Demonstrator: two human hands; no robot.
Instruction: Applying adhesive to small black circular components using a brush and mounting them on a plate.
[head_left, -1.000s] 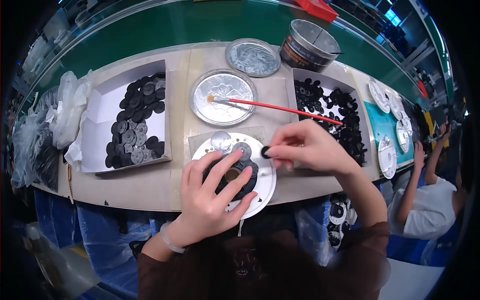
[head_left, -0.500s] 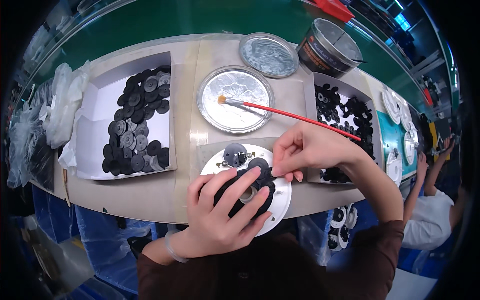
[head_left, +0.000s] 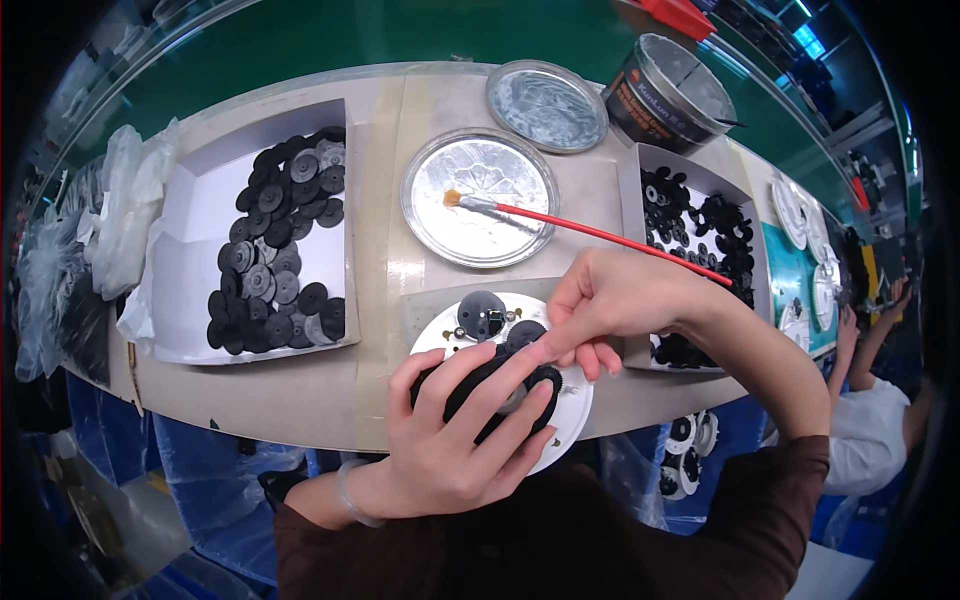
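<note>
Since the earlier frame, both hands are sitting lower on the white round plate (head_left: 575,425) at the bench's near edge. I am seeing my left hand (head_left: 450,440) spreading its fingers (head_left: 500,375) wide over the black gear (head_left: 480,385) – pressing it flat onto the plate. My right hand (head_left: 610,300) is curling, fingertips (head_left: 555,345) nearly together, touching the gear's top edge – the red-handled brush (head_left: 600,232) is angling out behind it. Leftmost, clear bags (head_left: 110,210); then a white box (head_left: 190,230) of black discs; far right, a dark tin (head_left: 665,95).
</note>
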